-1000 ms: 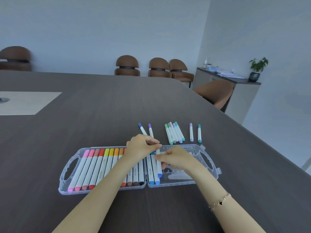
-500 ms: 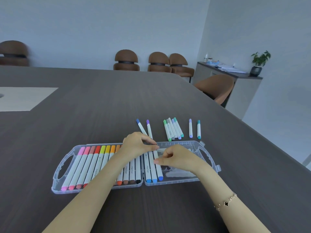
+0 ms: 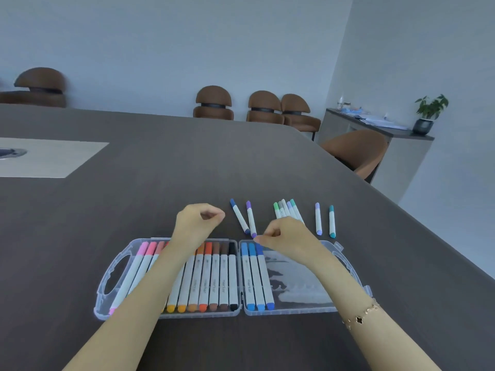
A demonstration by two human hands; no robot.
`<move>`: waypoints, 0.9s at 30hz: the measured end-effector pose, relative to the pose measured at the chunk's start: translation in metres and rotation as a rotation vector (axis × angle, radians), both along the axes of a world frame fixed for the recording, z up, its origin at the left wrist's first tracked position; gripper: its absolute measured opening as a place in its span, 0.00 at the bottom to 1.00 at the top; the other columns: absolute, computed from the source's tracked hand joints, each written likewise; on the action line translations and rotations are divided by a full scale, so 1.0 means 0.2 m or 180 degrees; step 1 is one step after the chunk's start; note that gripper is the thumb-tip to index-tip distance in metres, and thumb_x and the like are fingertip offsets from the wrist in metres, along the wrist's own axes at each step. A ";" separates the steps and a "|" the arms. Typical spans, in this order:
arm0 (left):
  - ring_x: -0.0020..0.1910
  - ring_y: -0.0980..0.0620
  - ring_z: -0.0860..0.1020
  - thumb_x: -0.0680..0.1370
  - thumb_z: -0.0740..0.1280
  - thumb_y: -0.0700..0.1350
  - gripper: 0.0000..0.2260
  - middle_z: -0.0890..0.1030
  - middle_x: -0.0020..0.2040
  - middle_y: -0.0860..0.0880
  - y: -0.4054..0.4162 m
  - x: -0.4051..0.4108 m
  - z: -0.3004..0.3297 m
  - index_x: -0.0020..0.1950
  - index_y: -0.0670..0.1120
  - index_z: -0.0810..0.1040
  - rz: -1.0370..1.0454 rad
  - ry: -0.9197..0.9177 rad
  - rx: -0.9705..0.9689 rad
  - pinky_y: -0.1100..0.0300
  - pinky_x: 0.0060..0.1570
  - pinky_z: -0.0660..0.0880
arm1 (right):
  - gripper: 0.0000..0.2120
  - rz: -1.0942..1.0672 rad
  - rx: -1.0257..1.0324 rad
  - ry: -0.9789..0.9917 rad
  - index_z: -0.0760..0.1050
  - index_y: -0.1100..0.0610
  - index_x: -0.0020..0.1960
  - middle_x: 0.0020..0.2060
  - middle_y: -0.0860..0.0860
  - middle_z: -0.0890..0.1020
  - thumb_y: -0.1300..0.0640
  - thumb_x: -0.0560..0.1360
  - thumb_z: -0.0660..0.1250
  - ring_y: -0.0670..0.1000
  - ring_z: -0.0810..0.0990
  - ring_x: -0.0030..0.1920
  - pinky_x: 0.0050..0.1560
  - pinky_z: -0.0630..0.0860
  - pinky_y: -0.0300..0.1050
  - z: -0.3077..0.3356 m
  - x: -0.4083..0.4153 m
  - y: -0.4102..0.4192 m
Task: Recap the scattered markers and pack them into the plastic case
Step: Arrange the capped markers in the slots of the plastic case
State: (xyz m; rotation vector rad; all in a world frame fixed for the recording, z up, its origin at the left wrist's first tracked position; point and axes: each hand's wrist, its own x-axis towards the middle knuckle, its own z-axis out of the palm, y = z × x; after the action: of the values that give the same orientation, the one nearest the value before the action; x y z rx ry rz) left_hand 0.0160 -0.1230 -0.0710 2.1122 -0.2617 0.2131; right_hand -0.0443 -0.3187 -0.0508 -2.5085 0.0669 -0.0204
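The clear plastic case [image 3: 345,263] lies open on the dark table. Its left half holds a row of markers [image 3: 214,277] from pink to black, and its right half holds three blue markers [image 3: 256,277]. Beyond the case lie a blue marker [image 3: 239,216], a purple marker [image 3: 251,219], a bunch of several green and lilac markers [image 3: 288,208], a lilac marker [image 3: 318,219] and a teal marker [image 3: 332,222]. My left hand [image 3: 199,222] hovers past the case with curled fingers, holding nothing. My right hand [image 3: 285,234] is curled, its fingertips beside the purple marker's near end.
The dark table [image 3: 187,170] stretches far ahead, with a light inset panel [image 3: 53,159] at the left. Brown chairs [image 3: 356,151] stand along its far and right edges. A sideboard with a potted plant [image 3: 428,113] is at the right wall.
Both hands have left the third blue marker, which now lies in the case's right half. They moved away from me toward the loose markers.
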 end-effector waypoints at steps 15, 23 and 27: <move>0.50 0.59 0.75 0.78 0.65 0.46 0.09 0.81 0.55 0.52 0.04 0.07 -0.02 0.57 0.48 0.81 0.0152 0.0279 0.0135 0.66 0.53 0.69 | 0.17 -0.0452 -0.1123 0.0274 0.65 0.55 0.34 0.28 0.49 0.70 0.49 0.72 0.69 0.47 0.70 0.30 0.31 0.66 0.39 -0.01 0.49 0.20; 0.46 0.53 0.82 0.77 0.68 0.49 0.15 0.82 0.48 0.50 -0.02 0.04 0.02 0.63 0.50 0.77 -0.0147 0.0702 -0.1219 0.56 0.55 0.78 | 0.11 0.0028 0.0629 0.0920 0.73 0.57 0.37 0.24 0.43 0.66 0.51 0.74 0.64 0.45 0.61 0.23 0.26 0.60 0.37 0.18 0.19 0.15; 0.42 0.54 0.83 0.75 0.70 0.45 0.11 0.84 0.47 0.47 -0.12 -0.03 0.07 0.57 0.46 0.80 -0.0356 0.0803 -0.1786 0.62 0.46 0.81 | 0.15 0.0202 0.0734 0.1068 0.69 0.55 0.30 0.18 0.42 0.67 0.51 0.74 0.64 0.46 0.59 0.24 0.29 0.60 0.38 0.18 0.01 0.09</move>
State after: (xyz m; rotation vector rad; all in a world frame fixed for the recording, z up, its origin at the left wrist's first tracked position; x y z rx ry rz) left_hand 0.0103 -0.1461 -0.0577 1.5424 -0.1462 -0.0468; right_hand -0.0424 -0.2999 -0.0142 -2.2583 0.1197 0.4117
